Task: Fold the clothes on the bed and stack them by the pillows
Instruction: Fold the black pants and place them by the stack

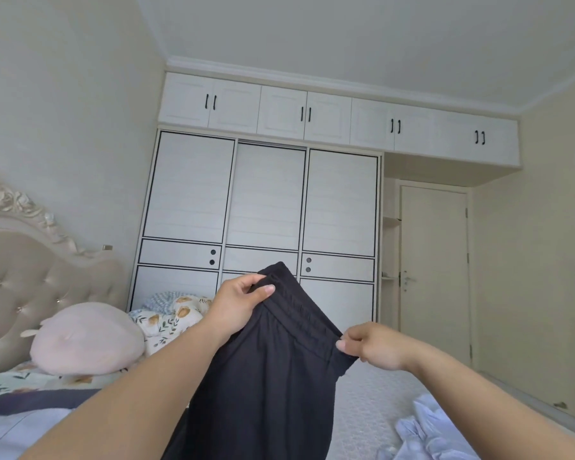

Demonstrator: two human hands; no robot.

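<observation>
Your left hand and right hand each pinch the waistband of dark trousers, grip closed on cloth, held up over the bed, no readable label or writing, pink pillow at left

Much cut off and covered

The legs of the dark trousers are cut off by the bottom edge; the pale blue garment is part hidden behind the right forearm; the floral pillows are half covered by the pink cushion and the left hand.
</observation>
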